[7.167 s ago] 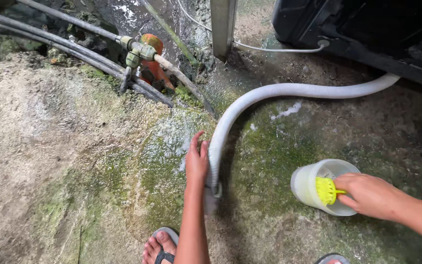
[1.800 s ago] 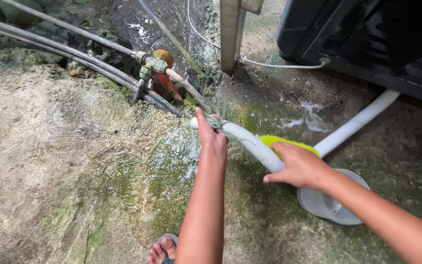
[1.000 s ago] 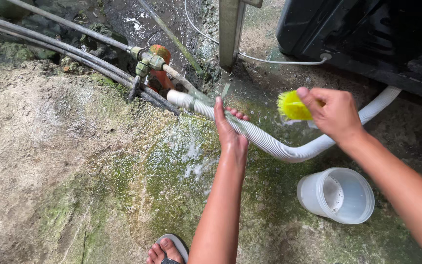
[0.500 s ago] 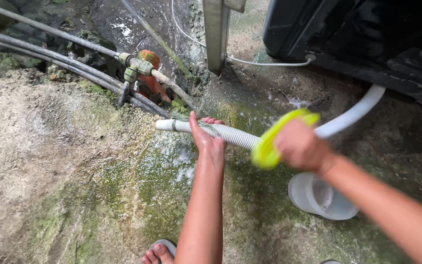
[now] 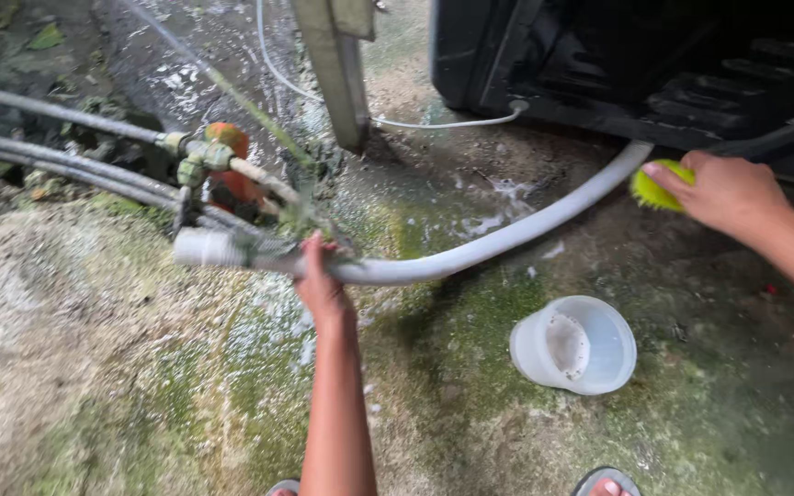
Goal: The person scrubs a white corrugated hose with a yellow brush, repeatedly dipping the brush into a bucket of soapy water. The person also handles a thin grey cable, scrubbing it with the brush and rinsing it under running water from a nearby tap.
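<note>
Hose, white corrugated: left hand clamped near open end, lifting it off mossy ground. Right hand closed round yellow-green brush beside hose. White tub set aside.

Hose runs left to right; tub before it; pipes far left.

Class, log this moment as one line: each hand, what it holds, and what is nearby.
left hand: grips white hose | right hand: holds yellow-green brush | white container: on ground
</note>
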